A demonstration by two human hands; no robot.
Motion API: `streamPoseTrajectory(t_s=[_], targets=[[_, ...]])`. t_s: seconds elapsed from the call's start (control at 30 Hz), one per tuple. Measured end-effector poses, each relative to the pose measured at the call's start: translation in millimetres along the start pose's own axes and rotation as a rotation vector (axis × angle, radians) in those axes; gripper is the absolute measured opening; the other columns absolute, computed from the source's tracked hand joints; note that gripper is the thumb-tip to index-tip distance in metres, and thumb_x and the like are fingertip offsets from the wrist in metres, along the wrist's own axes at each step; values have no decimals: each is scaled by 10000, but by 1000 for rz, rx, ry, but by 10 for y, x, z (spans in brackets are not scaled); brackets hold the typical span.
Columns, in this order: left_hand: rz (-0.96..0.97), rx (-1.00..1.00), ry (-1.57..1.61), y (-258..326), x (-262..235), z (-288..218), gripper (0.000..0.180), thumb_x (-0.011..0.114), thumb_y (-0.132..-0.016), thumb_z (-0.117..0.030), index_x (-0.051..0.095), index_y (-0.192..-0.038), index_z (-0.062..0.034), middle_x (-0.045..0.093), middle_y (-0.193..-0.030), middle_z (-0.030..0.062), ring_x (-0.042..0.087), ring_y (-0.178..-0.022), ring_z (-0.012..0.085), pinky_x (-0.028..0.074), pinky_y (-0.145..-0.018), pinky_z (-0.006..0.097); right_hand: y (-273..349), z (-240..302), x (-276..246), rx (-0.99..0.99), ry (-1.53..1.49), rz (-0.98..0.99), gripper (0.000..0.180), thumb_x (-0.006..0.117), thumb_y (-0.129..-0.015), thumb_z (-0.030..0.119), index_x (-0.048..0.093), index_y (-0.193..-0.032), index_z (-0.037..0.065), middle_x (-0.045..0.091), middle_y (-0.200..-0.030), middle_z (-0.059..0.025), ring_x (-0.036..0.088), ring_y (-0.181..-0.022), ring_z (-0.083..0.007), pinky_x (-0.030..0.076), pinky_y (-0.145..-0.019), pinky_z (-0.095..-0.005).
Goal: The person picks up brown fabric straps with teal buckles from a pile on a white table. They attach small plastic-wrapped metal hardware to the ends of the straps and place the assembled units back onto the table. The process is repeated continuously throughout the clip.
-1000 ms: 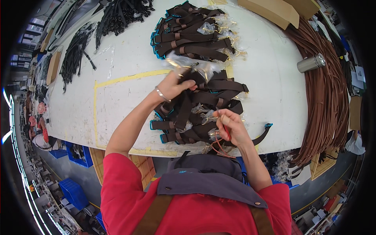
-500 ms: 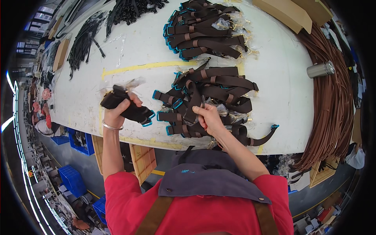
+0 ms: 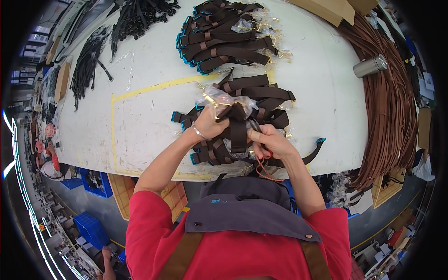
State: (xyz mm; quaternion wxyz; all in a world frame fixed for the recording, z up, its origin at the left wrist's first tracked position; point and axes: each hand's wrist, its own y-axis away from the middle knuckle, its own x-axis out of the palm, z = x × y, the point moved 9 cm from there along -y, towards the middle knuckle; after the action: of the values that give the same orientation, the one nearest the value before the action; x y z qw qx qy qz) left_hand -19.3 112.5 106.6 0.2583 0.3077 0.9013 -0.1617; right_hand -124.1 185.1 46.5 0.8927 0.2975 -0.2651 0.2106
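My left hand is closed round a folded bundle of dark brown webbing straps. Gold-coloured metal ends wrapped in clear plastic stick out above that fist. Close beside it, my right hand grips a small dark tool, its kind partly hidden by the fingers. A red cord hangs below the right hand. Under both hands spreads a pile of similar straps with blue buckles, partly covered by my hands. One loose strap curves off to the right, ending in a blue tip.
Another pile of brown straps lies farther back on the white table. Black straps lie at the left. Long brown strips, a metal flask and a cardboard box line the right side. Another person is far left.
My left hand has carried its strap bundle rightward, over the pile and next to my right hand. The bundle has turned, with its plastic-wrapped ends now uppermost. The view has shifted slightly.
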Motion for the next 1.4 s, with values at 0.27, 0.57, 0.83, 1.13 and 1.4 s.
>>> streamPoseTrajectory(t_s=[0.27,0.57,0.83,1.13,1.4], targets=[[-18,-197,174,352,-406,-279,456,577,-699,-6,440,-1133,25,539,-960,142,534,-887,253,408,-802,324,-493,-55,326,137,485,24,383,417,-875,397,516,-827,30,530,-567,-40,322,-343,-42,217,-304,-190],[-432,-18,-442,484,-987,-324,212,597,-643,-3,510,-834,-30,542,-797,93,542,-696,213,426,-659,306,-97,-634,463,306,214,398,489,310,-907,435,515,-924,-9,464,-537,-7,345,-386,-21,258,-335,-158],[-676,-189,809,919,-1881,237,187,540,-825,-236,455,-877,-78,441,-690,-5,435,-531,86,381,-409,246,296,82,-79,-10,372,-107,335,353,-909,347,477,-921,37,488,-598,-10,374,-408,-22,286,-373,-160],[-179,-610,149,-529,-569,1198,211,606,-615,-136,552,-601,68,513,-529,51,469,-496,115,401,-465,280,494,304,-360,-55,378,-308,304,414,-901,324,520,-894,39,432,-529,24,341,-381,-12,260,-343,-166],[-68,-348,-473,-1174,342,1062,284,597,-593,-179,578,-756,52,578,-780,269,571,-771,394,462,-703,420,539,147,-554,-42,282,-395,268,443,-893,301,516,-865,45,425,-504,29,338,-359,-9,253,-325,-165]])
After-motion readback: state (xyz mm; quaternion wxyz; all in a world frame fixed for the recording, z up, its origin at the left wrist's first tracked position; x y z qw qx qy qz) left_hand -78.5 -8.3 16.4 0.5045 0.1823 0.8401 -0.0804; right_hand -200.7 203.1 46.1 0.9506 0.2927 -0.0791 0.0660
